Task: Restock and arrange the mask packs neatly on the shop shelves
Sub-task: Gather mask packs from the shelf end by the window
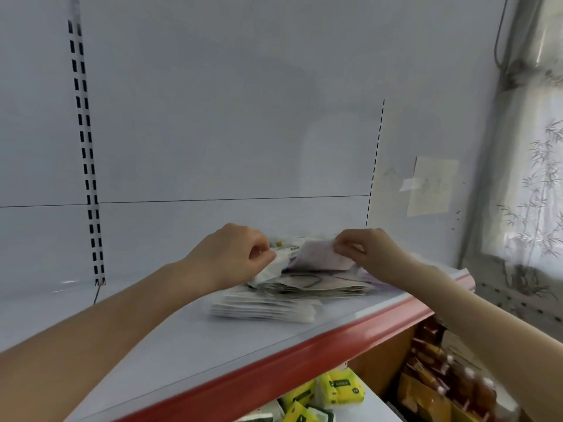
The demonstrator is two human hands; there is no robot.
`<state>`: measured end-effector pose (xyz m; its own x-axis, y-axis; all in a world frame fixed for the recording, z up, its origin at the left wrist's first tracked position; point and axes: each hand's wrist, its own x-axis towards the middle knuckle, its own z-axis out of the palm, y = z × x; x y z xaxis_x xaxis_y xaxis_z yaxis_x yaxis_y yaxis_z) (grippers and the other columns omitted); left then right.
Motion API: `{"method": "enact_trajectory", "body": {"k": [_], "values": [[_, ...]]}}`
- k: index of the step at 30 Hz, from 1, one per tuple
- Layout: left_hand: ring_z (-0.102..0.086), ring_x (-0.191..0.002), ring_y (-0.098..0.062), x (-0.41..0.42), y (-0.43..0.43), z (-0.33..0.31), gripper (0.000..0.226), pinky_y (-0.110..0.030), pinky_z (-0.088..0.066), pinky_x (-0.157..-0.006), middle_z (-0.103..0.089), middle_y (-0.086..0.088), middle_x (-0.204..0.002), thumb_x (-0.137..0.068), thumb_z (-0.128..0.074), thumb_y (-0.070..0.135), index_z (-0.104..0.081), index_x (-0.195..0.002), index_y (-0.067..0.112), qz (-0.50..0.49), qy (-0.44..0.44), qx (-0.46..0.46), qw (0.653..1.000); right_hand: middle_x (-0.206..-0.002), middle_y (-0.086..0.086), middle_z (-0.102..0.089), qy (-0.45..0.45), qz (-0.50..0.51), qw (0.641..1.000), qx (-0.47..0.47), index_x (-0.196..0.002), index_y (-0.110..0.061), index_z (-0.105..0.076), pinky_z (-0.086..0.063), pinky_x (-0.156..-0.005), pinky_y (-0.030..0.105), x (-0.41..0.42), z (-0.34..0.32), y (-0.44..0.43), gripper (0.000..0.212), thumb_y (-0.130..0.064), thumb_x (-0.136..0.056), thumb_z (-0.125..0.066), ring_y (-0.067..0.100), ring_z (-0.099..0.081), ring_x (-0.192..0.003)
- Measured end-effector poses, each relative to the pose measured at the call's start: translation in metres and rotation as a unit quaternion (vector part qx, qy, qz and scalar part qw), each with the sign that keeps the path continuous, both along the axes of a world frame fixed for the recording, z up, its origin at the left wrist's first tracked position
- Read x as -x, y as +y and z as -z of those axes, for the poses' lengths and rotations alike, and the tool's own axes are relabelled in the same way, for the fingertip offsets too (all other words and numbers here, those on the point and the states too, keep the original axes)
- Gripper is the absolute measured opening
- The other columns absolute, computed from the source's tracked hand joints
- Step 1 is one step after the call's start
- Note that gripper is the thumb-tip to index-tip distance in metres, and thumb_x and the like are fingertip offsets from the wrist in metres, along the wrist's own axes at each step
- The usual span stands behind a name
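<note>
**Item 1, nearest, 5 o'clock of my view:** I am noting yellow-green packets [341, 388] lying on the lower level, with brown bottles [466, 388] crowding in at 4 o'clock.

**Item 2:** The red shelf edge [274, 360] is running diagonally from 7 towards 3 o'clock. It is fronting the pale shelf [152, 345] that is carrying the stock.

**Item 3:** A squared white stack [265, 307] of mask packs is lying flat just behind that edge, long axis 9 to 3 o'clock.

**Item 4:** Touching it at 12 o'clock, a loose pile [320, 286] is sitting askew, with its packs fanning out of line.

**Item 5, atop the pile:** The left hand [234, 254] is pinching the end of a white pack [272, 268]. The right hand [365, 251] is pinching a lilac pack [320, 254]. Both hands are grasping with curled fingers.

**Relation:** The lilac pack is lying at 9 o'clock from the right hand and the white pack at 3 o'clock from the left. Both long axes are running roughly 9 to 3, with the pile at 6 o'clock beneath. Both hands are sitting about equally near it. I am judging that the coming move is squaring these two packs down onto it.

**Item 6, farthest:** A slotted upright [88, 178] is standing at 9 o'clock and a taped paper [432, 185] is hanging at 3 o'clock.
</note>
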<state>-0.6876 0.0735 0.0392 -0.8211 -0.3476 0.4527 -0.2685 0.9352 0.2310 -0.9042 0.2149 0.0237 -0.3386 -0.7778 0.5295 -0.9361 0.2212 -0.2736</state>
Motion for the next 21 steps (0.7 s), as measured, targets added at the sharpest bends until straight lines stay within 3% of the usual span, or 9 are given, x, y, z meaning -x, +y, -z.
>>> {"method": "enact_trajectory", "body": {"k": [2,4,7,10,13,15,17,19,21], "values": [[-0.063,-0.082,-0.023,0.005,0.009,0.004,0.032,-0.037,-0.049,-0.079,-0.069,-0.008,-0.084,-0.092,-0.052,0.031,-0.069,-0.088,0.004,-0.01,0.038,-0.056,0.998,-0.076,0.004,-0.069,0.031,0.015,0.998,0.047,-0.089,-0.017,-0.068,-0.05,-0.074,0.044,0.005,0.001,0.0,0.014,-0.023,-0.092,-0.055,0.026,-0.062,-0.071],[-0.066,-0.081,-0.024,0.01,0.019,0.006,0.039,-0.036,-0.051,-0.079,-0.069,-0.013,-0.087,-0.094,-0.048,0.032,-0.065,-0.09,-0.002,-0.018,0.08,-0.178,0.981,-0.071,0.006,-0.066,0.044,0.008,0.995,0.086,-0.089,-0.015,-0.069,-0.049,-0.071,0.044,0.0,-0.001,0.001,0.017,-0.021,-0.093,-0.054,0.028,-0.059,-0.068],[-0.069,-0.083,-0.024,0.017,0.037,0.005,0.041,-0.035,-0.055,-0.075,-0.067,-0.015,-0.098,-0.097,-0.04,0.041,-0.059,-0.1,0.005,-0.013,0.134,-0.459,0.878,-0.062,0.002,-0.055,0.067,-0.023,0.991,0.115,-0.088,-0.01,-0.069,-0.046,-0.066,0.038,-0.022,-0.005,0.006,0.02,-0.02,-0.094,-0.053,0.026,-0.052,-0.064],[-0.069,-0.084,-0.029,0.019,0.045,0.003,0.055,-0.036,-0.057,-0.065,-0.067,-0.02,-0.102,-0.093,-0.037,0.054,-0.056,-0.109,0.005,-0.002,0.175,-0.6,0.781,-0.067,0.005,-0.063,0.088,-0.069,0.988,0.108,-0.088,-0.01,-0.068,-0.045,-0.065,0.038,-0.054,0.003,0.008,0.027,-0.029,-0.095,-0.051,0.029,-0.058,-0.067],[-0.069,-0.071,-0.026,0.013,0.048,0.006,0.06,-0.034,-0.057,-0.062,-0.069,-0.018,-0.086,-0.085,-0.047,0.059,-0.064,-0.097,0.002,0.004,0.194,-0.624,0.757,-0.068,0.006,-0.066,0.111,-0.11,0.98,0.125,-0.079,-0.011,-0.069,-0.048,-0.057,0.04,-0.082,0.022,0.002,0.036,-0.038,-0.086,-0.045,0.029,-0.06,-0.063],[-0.065,-0.06,-0.021,0.007,0.053,0.01,0.045,-0.032,-0.058,-0.062,-0.067,-0.013,-0.074,-0.083,-0.059,0.046,-0.066,-0.086,0.002,-0.01,0.2,-0.606,0.77,-0.06,0.005,-0.063,0.131,-0.123,0.971,0.158,-0.071,-0.011,-0.068,-0.048,-0.045,0.037,-0.095,0.036,-0.006,0.035,-0.035,-0.082,-0.046,0.028,-0.06,-0.055],[-0.06,-0.05,-0.016,0.003,0.055,0.017,0.021,-0.025,-0.055,-0.053,-0.061,-0.009,-0.062,-0.082,-0.067,0.023,-0.061,-0.075,0.004,-0.038,0.218,-0.578,0.785,-0.058,0.004,-0.061,0.129,-0.15,0.962,0.187,-0.068,-0.011,-0.067,-0.047,-0.039,0.035,-0.106,0.047,-0.013,0.031,-0.032,-0.08,-0.049,0.028,-0.059,-0.053],[-0.057,-0.047,-0.016,-0.003,0.05,0.023,0.01,-0.022,-0.049,-0.045,-0.058,-0.007,-0.06,-0.08,-0.068,0.003,-0.059,-0.082,0.005,-0.082,0.246,-0.559,0.787,-0.065,0.002,-0.065,0.124,-0.189,0.953,0.2,-0.072,-0.013,-0.068,-0.049,-0.043,0.033,-0.115,0.053,-0.016,0.03,-0.034,-0.082,-0.051,0.027,-0.062,-0.058],[-0.056,-0.052,-0.017,-0.01,0.046,0.025,0.023,-0.022,-0.047,-0.046,-0.059,-0.007,-0.069,-0.077,-0.066,-0.006,-0.06,-0.096,0.007,-0.111,0.266,-0.551,0.783,-0.071,0.001,-0.068,0.099,-0.235,0.949,0.186,-0.074,-0.013,-0.069,-0.051,-0.048,0.035,-0.121,0.052,-0.016,0.034,-0.039,-0.085,-0.05,0.026,-0.063,-0.064]]}}
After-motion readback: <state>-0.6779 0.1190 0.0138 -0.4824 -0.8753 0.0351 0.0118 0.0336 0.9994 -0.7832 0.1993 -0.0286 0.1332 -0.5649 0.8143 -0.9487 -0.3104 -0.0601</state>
